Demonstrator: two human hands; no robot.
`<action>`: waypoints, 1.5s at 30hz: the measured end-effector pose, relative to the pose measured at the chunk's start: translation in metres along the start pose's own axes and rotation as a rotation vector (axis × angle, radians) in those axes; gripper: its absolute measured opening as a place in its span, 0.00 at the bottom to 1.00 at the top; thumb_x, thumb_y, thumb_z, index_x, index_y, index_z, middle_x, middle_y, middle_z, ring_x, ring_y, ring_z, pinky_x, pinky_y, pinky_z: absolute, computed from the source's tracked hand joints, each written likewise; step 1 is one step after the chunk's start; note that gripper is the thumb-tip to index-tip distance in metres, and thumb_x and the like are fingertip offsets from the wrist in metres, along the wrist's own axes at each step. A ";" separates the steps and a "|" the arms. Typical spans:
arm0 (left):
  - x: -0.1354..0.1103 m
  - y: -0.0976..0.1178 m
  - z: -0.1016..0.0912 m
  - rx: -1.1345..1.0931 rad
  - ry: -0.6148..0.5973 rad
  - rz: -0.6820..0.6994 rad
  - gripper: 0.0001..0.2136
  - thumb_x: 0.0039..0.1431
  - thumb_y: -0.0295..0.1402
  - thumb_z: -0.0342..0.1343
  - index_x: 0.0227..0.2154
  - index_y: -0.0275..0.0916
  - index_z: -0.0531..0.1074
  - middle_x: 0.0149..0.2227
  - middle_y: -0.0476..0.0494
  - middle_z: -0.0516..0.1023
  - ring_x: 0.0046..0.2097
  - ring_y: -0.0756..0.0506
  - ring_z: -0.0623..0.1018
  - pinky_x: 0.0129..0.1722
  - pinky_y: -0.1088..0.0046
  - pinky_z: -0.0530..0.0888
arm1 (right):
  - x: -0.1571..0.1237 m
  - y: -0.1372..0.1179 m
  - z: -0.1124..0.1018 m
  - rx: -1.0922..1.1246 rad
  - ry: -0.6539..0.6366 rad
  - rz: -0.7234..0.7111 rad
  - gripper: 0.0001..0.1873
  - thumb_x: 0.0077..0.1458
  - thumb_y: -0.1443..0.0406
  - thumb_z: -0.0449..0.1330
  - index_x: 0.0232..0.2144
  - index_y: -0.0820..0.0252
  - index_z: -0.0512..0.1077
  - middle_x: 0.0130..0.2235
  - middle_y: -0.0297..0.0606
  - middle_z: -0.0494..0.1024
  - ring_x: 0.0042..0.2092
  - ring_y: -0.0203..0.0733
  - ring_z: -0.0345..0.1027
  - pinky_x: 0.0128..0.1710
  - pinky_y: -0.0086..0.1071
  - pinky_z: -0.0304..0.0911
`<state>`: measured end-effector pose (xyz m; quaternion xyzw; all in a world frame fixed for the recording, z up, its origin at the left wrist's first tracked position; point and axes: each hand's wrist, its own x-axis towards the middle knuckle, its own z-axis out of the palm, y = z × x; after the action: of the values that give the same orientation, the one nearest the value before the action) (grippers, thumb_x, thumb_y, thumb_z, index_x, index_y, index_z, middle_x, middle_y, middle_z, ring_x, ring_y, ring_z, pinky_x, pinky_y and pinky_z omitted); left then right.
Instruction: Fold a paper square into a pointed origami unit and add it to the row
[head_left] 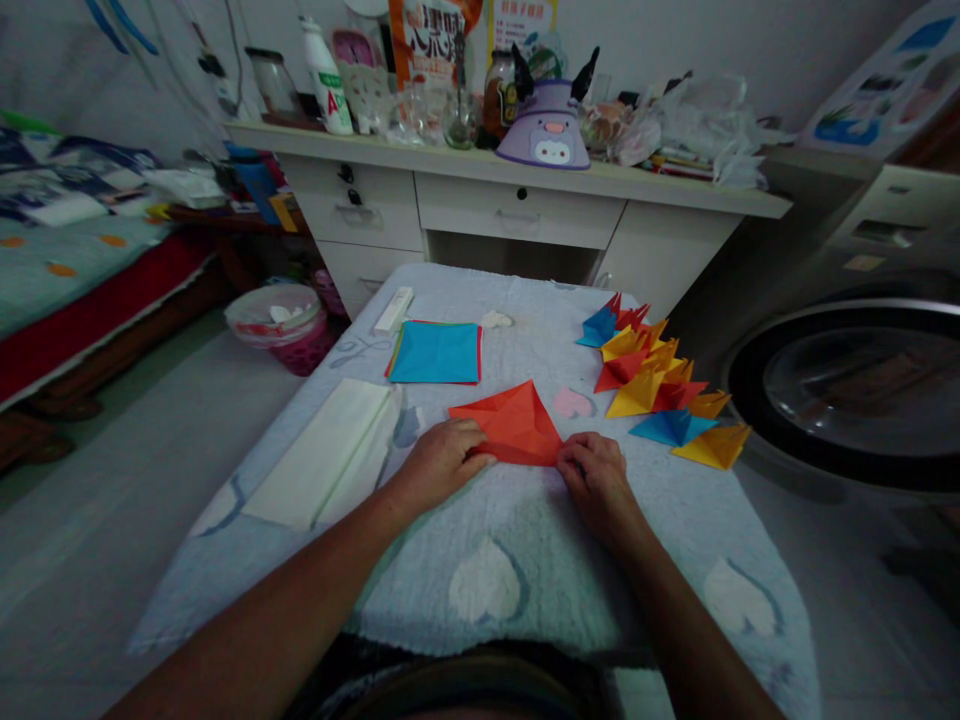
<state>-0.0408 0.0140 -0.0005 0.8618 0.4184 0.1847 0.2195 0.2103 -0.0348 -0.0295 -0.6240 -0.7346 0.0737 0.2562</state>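
A partly folded orange-red sheet of origami paper (517,425) lies on the cloth-covered table in front of me, creased, with one corner pointing away. My left hand (448,455) pinches its left side between thumb and fingers. At its right corner, the fingers of my right hand (595,468) are closed on the paper's edge. Beyond it lies a stack of square paper (437,352), blue on top with red and yellow edges below. To the right stand several folded paper cranes (645,370) in blue, yellow, orange and red, set close together in a slanting row.
White folded tissue or paper (322,455) lies left of my left forearm, and a small white box (394,310) sits near the far left corner. A cluttered desk (517,215) stands behind the table. A pink bin (289,330) is at left, a washing machine (862,390) at right.
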 end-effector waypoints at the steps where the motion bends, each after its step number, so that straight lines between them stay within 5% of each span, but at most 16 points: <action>1: 0.000 -0.001 0.000 0.017 0.002 -0.015 0.11 0.61 0.32 0.56 0.23 0.37 0.68 0.27 0.49 0.69 0.32 0.48 0.71 0.32 0.74 0.62 | 0.000 0.000 0.000 0.001 -0.003 0.005 0.05 0.55 0.68 0.58 0.29 0.56 0.74 0.40 0.40 0.75 0.44 0.48 0.63 0.46 0.43 0.57; 6: 0.001 -0.002 0.000 0.036 0.007 -0.069 0.11 0.60 0.33 0.55 0.23 0.38 0.65 0.25 0.51 0.68 0.30 0.48 0.69 0.30 0.73 0.60 | 0.001 -0.003 -0.003 0.014 -0.031 0.037 0.05 0.56 0.67 0.58 0.29 0.57 0.74 0.40 0.40 0.74 0.43 0.47 0.63 0.46 0.42 0.56; 9: 0.000 0.000 0.001 -0.023 0.025 -0.113 0.03 0.59 0.31 0.55 0.31 0.38 0.69 0.26 0.50 0.70 0.32 0.46 0.70 0.32 0.73 0.62 | 0.002 -0.005 -0.002 0.001 -0.013 0.069 0.06 0.56 0.67 0.58 0.29 0.57 0.73 0.40 0.40 0.74 0.42 0.46 0.63 0.44 0.41 0.56; 13: -0.001 -0.001 0.006 -0.115 0.068 -0.123 0.17 0.57 0.28 0.54 0.51 0.38 0.65 0.27 0.52 0.70 0.33 0.46 0.72 0.34 0.72 0.64 | 0.003 -0.008 -0.001 -0.027 0.017 0.093 0.05 0.55 0.67 0.58 0.28 0.57 0.73 0.39 0.40 0.74 0.42 0.47 0.63 0.43 0.41 0.56; 16: -0.002 -0.003 0.009 -0.116 0.092 -0.101 0.21 0.57 0.27 0.52 0.54 0.39 0.62 0.28 0.52 0.70 0.34 0.46 0.72 0.35 0.71 0.66 | 0.003 -0.009 0.000 -0.044 0.021 0.111 0.05 0.55 0.67 0.59 0.28 0.57 0.73 0.39 0.40 0.74 0.42 0.47 0.63 0.42 0.41 0.56; 24: -0.005 0.003 0.012 0.053 0.068 -0.051 0.18 0.59 0.26 0.51 0.53 0.40 0.66 0.45 0.41 0.76 0.46 0.41 0.73 0.47 0.62 0.69 | 0.003 -0.010 0.003 -0.080 0.067 0.135 0.05 0.53 0.65 0.61 0.26 0.57 0.71 0.38 0.40 0.72 0.41 0.48 0.62 0.40 0.40 0.55; 29: -0.007 0.009 0.013 0.193 0.071 -0.027 0.11 0.60 0.27 0.51 0.43 0.41 0.73 0.40 0.42 0.75 0.45 0.40 0.71 0.45 0.60 0.68 | 0.002 -0.009 0.005 -0.107 0.094 0.149 0.05 0.52 0.64 0.62 0.26 0.57 0.71 0.39 0.41 0.72 0.41 0.48 0.61 0.40 0.41 0.55; 32: -0.007 0.012 0.014 0.304 0.155 -0.020 0.09 0.60 0.27 0.53 0.39 0.44 0.75 0.45 0.41 0.73 0.47 0.39 0.68 0.45 0.59 0.67 | 0.002 -0.008 0.005 -0.116 0.087 0.146 0.06 0.53 0.63 0.61 0.25 0.57 0.71 0.39 0.41 0.72 0.41 0.48 0.61 0.40 0.40 0.56; 40: -0.008 0.022 0.030 0.271 -0.011 0.396 0.12 0.67 0.28 0.48 0.49 0.42 0.71 0.54 0.44 0.75 0.56 0.43 0.70 0.54 0.62 0.66 | 0.001 -0.008 0.006 -0.121 0.116 0.127 0.06 0.52 0.63 0.62 0.26 0.56 0.71 0.38 0.40 0.72 0.40 0.47 0.61 0.39 0.40 0.55; 45: -0.013 0.029 0.042 0.274 -0.064 0.374 0.16 0.67 0.34 0.49 0.56 0.41 0.65 0.59 0.43 0.71 0.61 0.44 0.68 0.60 0.64 0.63 | 0.002 -0.008 0.006 -0.134 0.092 0.136 0.05 0.52 0.64 0.62 0.26 0.57 0.71 0.38 0.41 0.72 0.40 0.47 0.61 0.39 0.39 0.55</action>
<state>-0.0086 -0.0213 -0.0220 0.9514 0.2655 0.1361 0.0759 0.2005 -0.0334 -0.0308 -0.6909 -0.6812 0.0128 0.2419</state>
